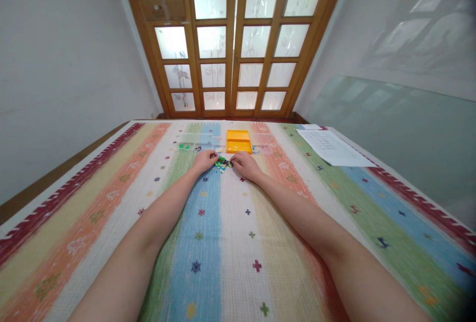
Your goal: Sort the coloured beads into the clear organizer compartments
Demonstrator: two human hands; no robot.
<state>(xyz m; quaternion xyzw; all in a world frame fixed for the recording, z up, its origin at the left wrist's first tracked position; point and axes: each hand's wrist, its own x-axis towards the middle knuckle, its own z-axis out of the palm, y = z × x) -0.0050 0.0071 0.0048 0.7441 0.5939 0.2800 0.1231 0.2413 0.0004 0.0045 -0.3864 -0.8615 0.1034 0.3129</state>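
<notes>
While pieces (222,164) lie heaped, hands (204,160) flank them — fingers (235,158) curled.

My worktop (240,282) is wearing a striped cloth (201,282); near the frame's centre, small coloured pieces (223,163) are lying heaped below a yellow tray (238,135), clear trays (204,138) are flanking it, and papers (330,147) are lying at centre right.

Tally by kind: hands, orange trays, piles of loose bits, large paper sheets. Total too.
Hands (left hand, right hand): 2
Orange tray: 1
Multicoloured pile: 1 (bits too small to count)
Large paper sheet: 1
Total: 5
</notes>
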